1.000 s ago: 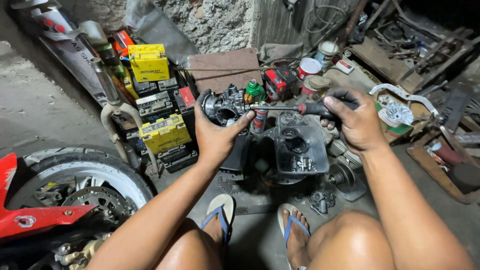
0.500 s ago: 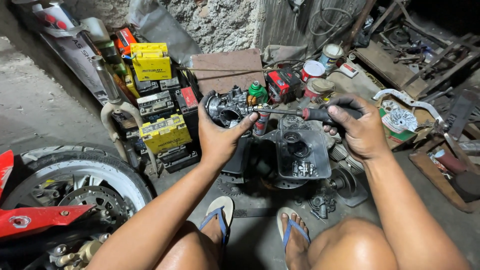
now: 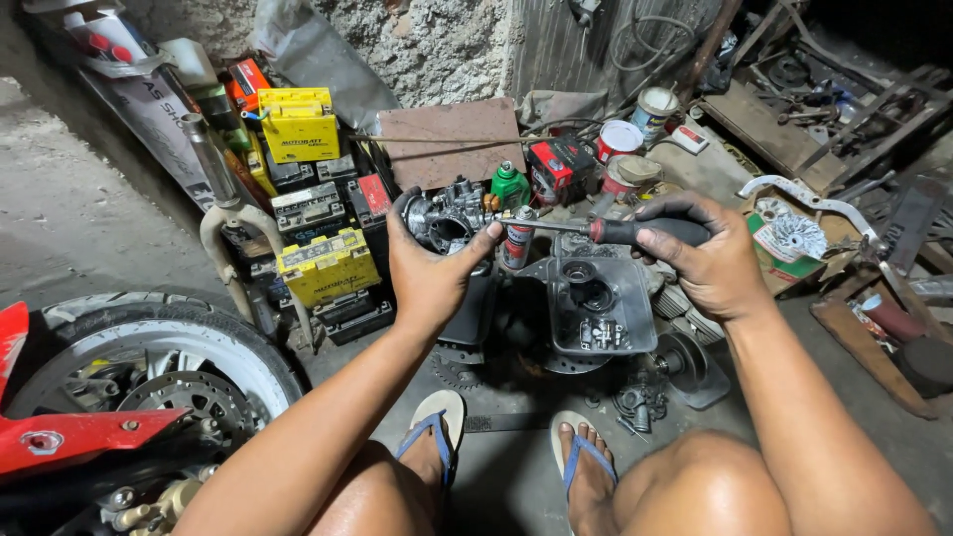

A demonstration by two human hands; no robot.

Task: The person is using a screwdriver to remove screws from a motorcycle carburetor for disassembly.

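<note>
Yellow batteries (image 3: 298, 124), motorcycle wheel (image 3: 159, 367), green bottle (image 3: 511, 186), paint cans (image 3: 620, 139), clear plastic tray (image 3: 601, 308)

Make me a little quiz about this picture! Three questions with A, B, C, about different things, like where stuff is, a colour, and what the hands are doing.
1. Where is the motorbike wheel?
A. lower left
B. upper right
C. between the feet

2. What colour is the bottle behind the carburetor?
A. blue
B. green
C. white

3. What is the right hand doing?
A. resting open on a knee
B. gripping a screwdriver
C. lifting a can

Answers:
1 A: the tyre fills the lower left corner.
2 B: its body is plainly green.
3 B: fingers wrap the dark handle, the shaft pointing to the carburetor in the left hand.
</note>
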